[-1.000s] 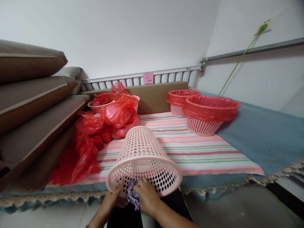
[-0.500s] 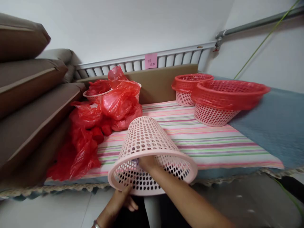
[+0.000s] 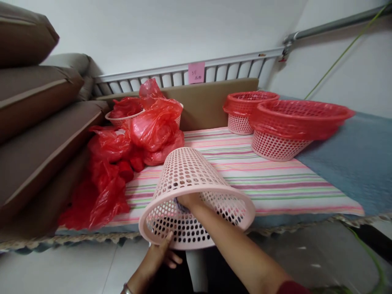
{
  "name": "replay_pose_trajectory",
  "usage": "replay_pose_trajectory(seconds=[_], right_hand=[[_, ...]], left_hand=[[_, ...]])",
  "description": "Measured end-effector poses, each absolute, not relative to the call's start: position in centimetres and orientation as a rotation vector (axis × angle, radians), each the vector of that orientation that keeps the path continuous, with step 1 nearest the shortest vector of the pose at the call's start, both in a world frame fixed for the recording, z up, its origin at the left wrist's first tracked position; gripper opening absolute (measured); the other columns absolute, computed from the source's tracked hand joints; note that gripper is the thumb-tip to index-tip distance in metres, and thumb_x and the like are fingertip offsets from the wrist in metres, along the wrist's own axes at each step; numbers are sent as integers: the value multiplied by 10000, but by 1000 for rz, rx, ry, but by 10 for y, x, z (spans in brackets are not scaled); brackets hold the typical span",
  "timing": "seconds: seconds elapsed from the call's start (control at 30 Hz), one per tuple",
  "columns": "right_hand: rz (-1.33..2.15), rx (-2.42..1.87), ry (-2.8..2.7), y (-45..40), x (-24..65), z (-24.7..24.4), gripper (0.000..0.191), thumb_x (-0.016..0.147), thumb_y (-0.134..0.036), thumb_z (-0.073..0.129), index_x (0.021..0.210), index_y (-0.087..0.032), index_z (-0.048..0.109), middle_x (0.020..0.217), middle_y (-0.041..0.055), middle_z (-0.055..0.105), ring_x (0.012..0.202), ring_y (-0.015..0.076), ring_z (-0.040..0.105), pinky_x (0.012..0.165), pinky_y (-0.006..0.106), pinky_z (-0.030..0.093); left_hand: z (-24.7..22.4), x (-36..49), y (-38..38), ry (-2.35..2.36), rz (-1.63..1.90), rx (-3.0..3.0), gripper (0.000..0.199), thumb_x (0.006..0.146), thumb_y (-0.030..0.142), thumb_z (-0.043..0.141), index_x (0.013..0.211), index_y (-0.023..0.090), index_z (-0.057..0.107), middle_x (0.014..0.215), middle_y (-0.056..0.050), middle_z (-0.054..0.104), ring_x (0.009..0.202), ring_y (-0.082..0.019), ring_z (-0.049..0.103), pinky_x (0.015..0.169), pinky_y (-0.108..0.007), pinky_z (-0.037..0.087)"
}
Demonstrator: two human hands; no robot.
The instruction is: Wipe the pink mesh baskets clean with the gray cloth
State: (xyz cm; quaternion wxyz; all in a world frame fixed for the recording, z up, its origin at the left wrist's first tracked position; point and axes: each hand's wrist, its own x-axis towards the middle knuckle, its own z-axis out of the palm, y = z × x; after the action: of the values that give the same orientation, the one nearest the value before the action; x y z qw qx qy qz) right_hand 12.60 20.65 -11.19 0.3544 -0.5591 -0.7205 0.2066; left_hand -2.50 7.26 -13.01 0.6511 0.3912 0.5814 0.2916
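A pale pink perforated basket [image 3: 196, 171] lies tipped at the front edge of the striped cloth, its wide mouth facing me. My left hand [image 3: 162, 251] holds its lower left rim, thumb on the inside and fingers underneath. Inside the basket is my right hand [image 3: 188, 201], closed on a bunched dark bluish cloth [image 3: 181, 205]; most of its fingers are hidden. To the left, crumpled red plastic bags [image 3: 153, 130] are heaped beside and over another pink basket [image 3: 122, 120].
Two pink baskets lined with red bags, a smaller one [image 3: 240, 123] and a larger one [image 3: 278, 145], stand at the right on the striped cloth [image 3: 275, 188]. Brown cushions [image 3: 39, 118] are stacked at the left. A radiator [image 3: 226, 71] runs along the back wall.
My right forearm reaches in from slightly farther right, with a red sleeve now showing, and more of the dark cloth is visible. The view has shifted slightly.
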Motion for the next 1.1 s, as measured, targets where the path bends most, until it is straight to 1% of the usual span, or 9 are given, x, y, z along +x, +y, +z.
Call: replay_pose_trajectory(seconds=[0.07, 0.17, 0.27, 0.5, 0.67, 0.83, 0.9, 1.0, 1.1], right_hand=[[489, -1483, -1980, 176, 125, -114, 434, 753, -188, 529, 1187, -199, 530, 1239, 96, 532, 1154, 262, 442, 975, 392, 323], [460, -1510, -2154, 118, 130, -121, 270, 742, -177, 513, 995, -195, 605, 1013, 84, 593, 973, 242, 512, 864, 344, 384], [490, -1475, -2261, 72, 140, -125, 219, 716, -207, 547, 927, -212, 604, 993, 65, 565, 955, 229, 492, 822, 306, 383], [538, -1507, -2315, 56, 147, -120, 263, 696, -188, 561, 953, -230, 598, 1025, 57, 538, 979, 221, 469, 829, 289, 367], [528, -1484, -2284, 55, 143, -125, 226, 730, -214, 555, 950, -237, 599, 1025, 56, 544, 978, 221, 470, 834, 294, 362], [518, -1466, -2225, 55, 143, -126, 264, 687, -174, 572, 938, -248, 607, 1004, 47, 555, 959, 224, 485, 820, 302, 375], [555, -1454, -2179, 61, 145, -123, 334, 666, -132, 558, 974, -251, 608, 978, 43, 565, 942, 215, 503, 816, 291, 387], [564, -1429, -2035, 71, 149, -117, 423, 665, -96, 529, 1064, -226, 584, 998, 54, 573, 983, 206, 509, 877, 284, 384], [485, -1392, -1997, 76, 149, -119, 340, 709, -123, 529, 1032, -209, 592, 1008, 67, 572, 998, 209, 503, 907, 298, 375]], left_hand=[[-129, -26, 72, 1321, 663, 886, 846, 719, 695, 507, 1312, 107, 374, 1164, -245, 632, 568, -208, 707, 416, -243, 532], [-127, -26, 71, 1316, 669, 906, 870, 698, 726, 494, 1300, 108, 385, 947, -193, 725, 563, -221, 706, 421, -247, 528], [-122, -25, 70, 1311, 665, 950, 845, 702, 730, 480, 1281, 119, 413, 768, -131, 750, 542, -212, 701, 407, -222, 510], [-123, -23, 68, 1281, 713, 983, 749, 722, 732, 440, 1132, 116, 555, 668, -110, 747, 489, -182, 680, 371, -183, 469], [-128, -25, 70, 1273, 721, 991, 711, 739, 716, 440, 1087, 111, 575, 647, -110, 744, 472, -179, 675, 367, -187, 475], [-126, -25, 70, 1263, 727, 982, 705, 751, 692, 455, 1148, 117, 547, 640, -108, 743, 451, -167, 667, 355, -169, 464], [-126, -26, 70, 1237, 722, 977, 693, 763, 681, 452, 1152, 114, 543, 704, -130, 750, 471, -173, 679, 360, -168, 467], [-129, -27, 70, 1199, 733, 940, 683, 774, 663, 460, 1198, 128, 493, 891, -163, 745, 481, -177, 688, 364, -182, 480], [-131, -28, 70, 1191, 741, 925, 688, 785, 651, 457, 1247, 142, 430, 949, -172, 731, 482, -179, 690, 359, -184, 482]])
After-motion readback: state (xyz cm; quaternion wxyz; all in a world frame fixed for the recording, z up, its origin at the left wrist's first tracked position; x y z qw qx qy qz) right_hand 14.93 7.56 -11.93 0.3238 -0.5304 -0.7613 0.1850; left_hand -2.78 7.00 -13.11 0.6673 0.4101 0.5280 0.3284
